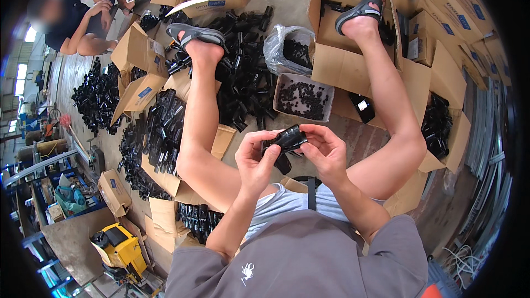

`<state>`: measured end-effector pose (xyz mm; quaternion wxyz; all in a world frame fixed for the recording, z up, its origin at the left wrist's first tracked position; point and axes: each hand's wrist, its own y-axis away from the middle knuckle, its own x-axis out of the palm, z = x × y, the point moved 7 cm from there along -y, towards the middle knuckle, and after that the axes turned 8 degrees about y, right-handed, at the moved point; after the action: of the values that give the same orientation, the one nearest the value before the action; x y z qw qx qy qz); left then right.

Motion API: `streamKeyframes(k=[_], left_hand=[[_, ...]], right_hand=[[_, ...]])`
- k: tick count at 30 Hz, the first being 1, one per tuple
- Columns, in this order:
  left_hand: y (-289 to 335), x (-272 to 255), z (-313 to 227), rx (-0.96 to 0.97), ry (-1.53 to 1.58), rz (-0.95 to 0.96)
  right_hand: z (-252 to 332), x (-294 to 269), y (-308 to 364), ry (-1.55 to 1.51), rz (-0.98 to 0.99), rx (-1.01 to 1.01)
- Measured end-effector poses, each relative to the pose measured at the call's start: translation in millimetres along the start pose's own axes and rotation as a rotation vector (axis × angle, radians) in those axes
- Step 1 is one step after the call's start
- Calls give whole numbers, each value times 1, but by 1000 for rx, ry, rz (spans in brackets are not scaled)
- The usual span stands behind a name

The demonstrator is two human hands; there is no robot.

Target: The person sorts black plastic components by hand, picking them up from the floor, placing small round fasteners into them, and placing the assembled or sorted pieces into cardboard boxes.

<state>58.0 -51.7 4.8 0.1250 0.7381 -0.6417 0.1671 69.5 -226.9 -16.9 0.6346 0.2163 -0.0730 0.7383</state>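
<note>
Between my two hands is a shiny black tube-shaped fitting (288,139) with a second black stub pointing down from its left half. My left hand (258,157) is closed around the left end, thumb below and fingers above. At the right end my right hand (327,152) pinches the rim with thumb and forefinger. Whether a small part sits in the right fingertips is hidden. Just beyond the hands stands a white box (302,98) of small black pieces. A clear plastic bag (287,49) with more small black pieces lies behind it.
Heaps of black fittings (243,77) cover the floor ahead and at left. Open cartons (353,63) stand around my feet, with another (458,127) at right. A yellow machine (122,251) is at lower left. Another person (83,22) sits at upper left.
</note>
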Motion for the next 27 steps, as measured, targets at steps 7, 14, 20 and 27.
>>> streamKeyframes(k=[7,14,20,27], left_hand=[[4,14,-23,53,-16,110],[9,12,-22,-3,-45,138],[16,-9,19,-272,-32,70],[51,-77,93,-616,309,-412]], right_hand=[[24,10,11,36,3,-79],[17,13,13,47,-39,-76],[-10,3,0,142,-121,98],[-101,-21,-50,313,-55,271]])
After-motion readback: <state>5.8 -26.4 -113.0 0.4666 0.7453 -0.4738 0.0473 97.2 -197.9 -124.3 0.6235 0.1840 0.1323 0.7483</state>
